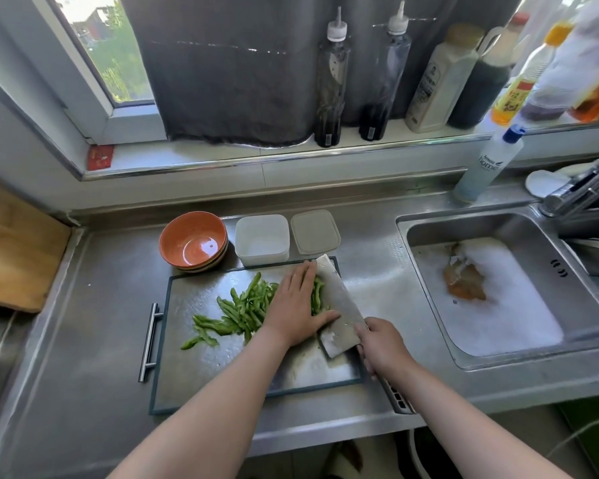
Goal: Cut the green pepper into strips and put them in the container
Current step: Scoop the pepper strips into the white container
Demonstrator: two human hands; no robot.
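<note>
The right hand (382, 345) is gripping the handle of the broad steel cleaver (339, 305), tilted, likely as a scoop. Just left, the flat-fingered left hand (296, 305) is pressing cut green pepper strips (246, 309) bladeward. The white plastic container (261, 240) is sitting beyond.

A steel counter (94, 340) seen from above. On a metal cutting board (201, 375), the left hand (296, 302) lies flat, fingers straight, over green pepper strips (242, 309), beside a cleaver (339, 305) whose handle the right hand (381, 344) grips. Behind the board stand an orange bowl (193, 240), an open white container (261, 240) and its lid (314, 231)
</note>
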